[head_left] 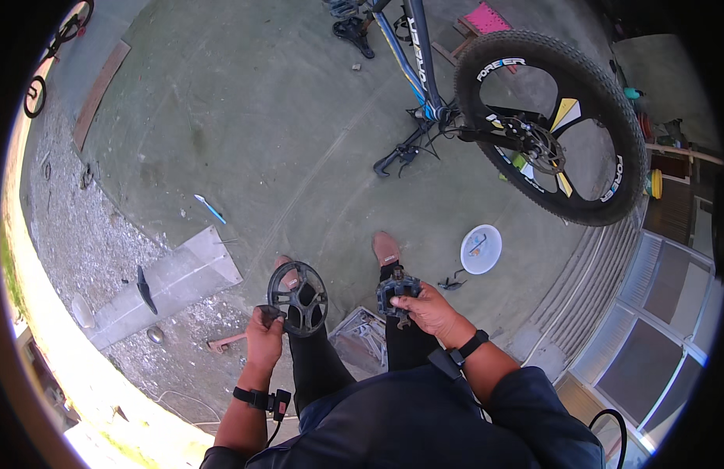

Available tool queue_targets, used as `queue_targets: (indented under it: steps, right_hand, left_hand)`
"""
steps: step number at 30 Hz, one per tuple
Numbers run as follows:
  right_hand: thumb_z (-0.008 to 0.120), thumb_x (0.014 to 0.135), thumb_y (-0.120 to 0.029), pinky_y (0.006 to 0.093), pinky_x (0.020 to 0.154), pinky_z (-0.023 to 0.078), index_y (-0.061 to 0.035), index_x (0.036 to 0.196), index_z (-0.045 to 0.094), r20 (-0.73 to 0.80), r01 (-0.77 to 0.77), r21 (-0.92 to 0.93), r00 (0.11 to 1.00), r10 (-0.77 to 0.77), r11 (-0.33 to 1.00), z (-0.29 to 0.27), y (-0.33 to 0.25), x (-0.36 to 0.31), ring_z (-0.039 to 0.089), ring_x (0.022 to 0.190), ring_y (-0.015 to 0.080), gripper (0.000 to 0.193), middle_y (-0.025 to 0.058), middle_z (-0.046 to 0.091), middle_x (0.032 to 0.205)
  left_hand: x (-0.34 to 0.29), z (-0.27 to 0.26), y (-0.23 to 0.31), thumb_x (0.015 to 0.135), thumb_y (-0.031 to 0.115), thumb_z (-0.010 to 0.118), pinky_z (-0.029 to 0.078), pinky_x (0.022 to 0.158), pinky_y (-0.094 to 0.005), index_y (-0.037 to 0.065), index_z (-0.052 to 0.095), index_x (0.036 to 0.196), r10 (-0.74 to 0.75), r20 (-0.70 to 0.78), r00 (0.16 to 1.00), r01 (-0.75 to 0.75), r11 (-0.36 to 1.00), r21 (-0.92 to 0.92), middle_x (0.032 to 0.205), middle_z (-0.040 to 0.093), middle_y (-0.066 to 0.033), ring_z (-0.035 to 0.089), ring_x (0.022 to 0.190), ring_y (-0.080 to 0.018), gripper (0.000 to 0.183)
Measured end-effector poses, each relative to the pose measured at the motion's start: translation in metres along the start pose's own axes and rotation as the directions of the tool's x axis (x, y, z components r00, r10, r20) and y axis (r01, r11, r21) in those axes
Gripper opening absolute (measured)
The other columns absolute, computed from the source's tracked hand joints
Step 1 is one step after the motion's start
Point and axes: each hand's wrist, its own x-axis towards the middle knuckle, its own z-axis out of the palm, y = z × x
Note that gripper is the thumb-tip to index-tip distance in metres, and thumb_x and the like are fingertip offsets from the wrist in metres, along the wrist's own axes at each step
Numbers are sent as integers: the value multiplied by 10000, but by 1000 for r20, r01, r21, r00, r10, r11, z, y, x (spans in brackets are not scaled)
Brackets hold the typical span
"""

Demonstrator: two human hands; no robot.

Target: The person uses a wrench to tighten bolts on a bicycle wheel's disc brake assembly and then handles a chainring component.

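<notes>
My left hand point(265, 341) is closed on the lower left rim of a black round spoked chainring guard point(299, 297), held upright in front of my left leg. A dark bicycle pedal point(388, 291) is gripped in my right hand point(435, 315), with the thumb over its side. The two parts are apart, at about the same height. A small metal end shows below the pedal, but I cannot tell what it belongs to. Beyond my hands an upended bicycle point(428, 94) stands with its wheel point(624, 117) in the air.
Right of my feet sit a white bowl point(493, 252) with a tool inside and a small dark part point(452, 281). Between my legs is a tray of tools point(358, 344). Leftward lie a metal sheet point(182, 270), a blue-handled tool point(211, 209), a dark blade-shaped piece point(145, 291) and a reddish tool point(226, 342).
</notes>
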Motion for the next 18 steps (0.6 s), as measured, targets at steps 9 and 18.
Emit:
queue_targets:
  steps: [9, 18]
  right_hand:
    - [675, 840, 17, 338, 872, 518, -6, 1138, 594, -304, 286, 188, 927, -221, 940, -86, 20, -122, 657, 939, 183, 309, 72, 675, 1037]
    - [658, 843, 24, 316, 838, 527, -10, 1088, 643, -623, 413, 352, 773, -119, 840, -205, 140, -198, 667, 897, 176, 247, 59, 694, 986]
  left_hand:
    - [-23, 39, 121, 833, 42, 628, 521, 688, -427, 35, 564, 942, 385, 414, 825, -565, 535, 628, 855, 665, -176, 659, 783, -371, 126]
    - [-66, 160, 186, 810, 53, 656, 537, 725, -434, 45, 534, 998, 267, 726, 633, -773, 172, 611, 900, 676, -174, 659, 843, -393, 224]
